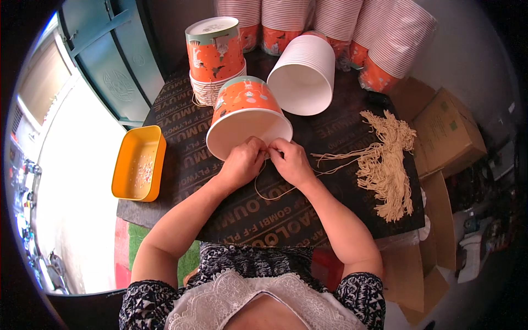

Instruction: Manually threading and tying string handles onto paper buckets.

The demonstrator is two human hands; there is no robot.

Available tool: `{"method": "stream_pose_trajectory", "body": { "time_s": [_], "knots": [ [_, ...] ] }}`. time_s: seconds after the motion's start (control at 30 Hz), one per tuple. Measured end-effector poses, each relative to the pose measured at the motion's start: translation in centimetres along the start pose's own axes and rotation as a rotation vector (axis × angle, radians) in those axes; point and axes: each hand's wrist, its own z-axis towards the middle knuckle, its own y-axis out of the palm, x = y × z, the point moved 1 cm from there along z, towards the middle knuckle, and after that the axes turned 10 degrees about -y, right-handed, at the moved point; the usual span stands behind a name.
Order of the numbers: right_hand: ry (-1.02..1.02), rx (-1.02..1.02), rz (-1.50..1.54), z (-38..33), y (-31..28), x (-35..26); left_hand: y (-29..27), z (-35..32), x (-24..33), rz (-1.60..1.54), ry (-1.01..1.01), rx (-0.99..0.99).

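- The left hand (pixel 242 163) and the right hand (pixel 291 162) meet fingertip to fingertip at the near rim of an orange printed paper bucket with a white inside (pixel 247 118); both are curled nearly closed, thumbs and forefingers pinched on a thin beige string (pixel 264 190).
- The paper bucket lies on its side just beyond the hands, its mouth turned toward the person and its long axis running away from the body, tilted a little to the person's left. Both hands touch the lower lip of the mouth; neither is clearly nearer, though the left one sits more squarely under the rim.
- From the pinch the string drops in a loose loop toward the person and then trails off to the right of the bucket.
- It leads to a bundle of cut beige strings with knotted ends (pixel 385 165), well to the right of the bucket on the dark printed plywood board (pixel 181 148).
- Just behind and right of the bucket lies a nested stack of white-sided paper buckets on its side (pixel 305 77).
- Behind and left of it stands an upturned stack of orange printed buckets (pixel 215 58); more stacks lean at the far edge.
- Left of the bucket, at the board's edge, sits a yellow plastic tray (pixel 137 163) holding small pale bits.
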Motion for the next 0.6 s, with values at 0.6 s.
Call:
{"method": "stream_pose_trajectory", "body": {
  "time_s": [0.6],
  "knots": [
    [-0.090,-0.013,0.003,-0.53,-0.46,-0.53,-0.10,-0.10,-0.85,-0.108,-0.114,0.039]
  ]
}}
